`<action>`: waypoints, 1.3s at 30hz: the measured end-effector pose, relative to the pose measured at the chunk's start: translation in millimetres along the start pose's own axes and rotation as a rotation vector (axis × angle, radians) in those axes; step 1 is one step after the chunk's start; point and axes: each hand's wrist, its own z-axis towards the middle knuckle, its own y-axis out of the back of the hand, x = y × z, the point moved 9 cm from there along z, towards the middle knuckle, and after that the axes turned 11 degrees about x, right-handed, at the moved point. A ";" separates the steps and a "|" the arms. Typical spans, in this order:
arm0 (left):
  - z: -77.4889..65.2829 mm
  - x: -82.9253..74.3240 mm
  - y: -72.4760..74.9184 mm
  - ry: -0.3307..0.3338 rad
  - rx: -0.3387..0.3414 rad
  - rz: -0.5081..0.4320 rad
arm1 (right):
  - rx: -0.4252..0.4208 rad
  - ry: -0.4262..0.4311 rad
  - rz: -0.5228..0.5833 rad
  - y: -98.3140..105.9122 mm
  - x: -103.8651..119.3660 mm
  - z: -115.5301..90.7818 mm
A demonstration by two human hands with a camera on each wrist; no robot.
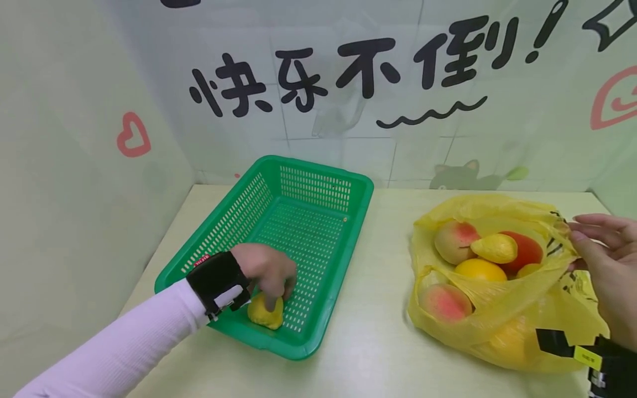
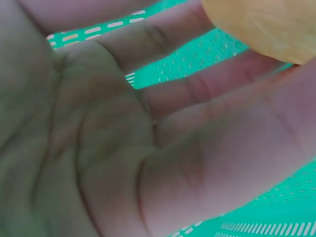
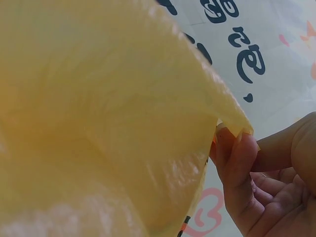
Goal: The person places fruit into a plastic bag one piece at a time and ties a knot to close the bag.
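Down in the near end of the green plastic basket [image 1: 343, 249], my left hand [image 1: 266, 268] pinches a small yellow lemon [image 1: 265, 312] with its fingertips. The left wrist view shows the palm facing the camera and the lemon [image 2: 266, 27] at the ends of the fingers. My right hand [image 1: 609, 249] pinches the rim of a yellow plastic bag [image 1: 527, 337] between thumb and fingers, drawing the edge up and to the right. The bag's mouth gapes, with peaches [image 1: 446, 302], an orange [image 1: 480, 270], another lemon [image 1: 495, 249] and a red fruit [image 1: 525, 254] inside.
Both the basket and the bag stand on a pale table [image 1: 383, 309], the basket left and the bag right. Behind them rises a white wall covering [image 1: 338, 116] with large black lettering. A side panel [image 1: 64, 166] bounds the left.
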 end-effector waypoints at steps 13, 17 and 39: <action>-3.5 6.3 -4.7 0.043 0.028 -0.068 | 0.019 0.045 -0.029 -2.7 0.4 2.0; -5.0 4.9 -3.3 0.005 0.036 -0.078 | 0.011 0.052 -0.029 -1.7 -1.7 2.9; -46.7 -7.1 56.0 -0.155 -0.325 0.052 | 0.005 -0.002 -0.025 1.8 0.0 -1.5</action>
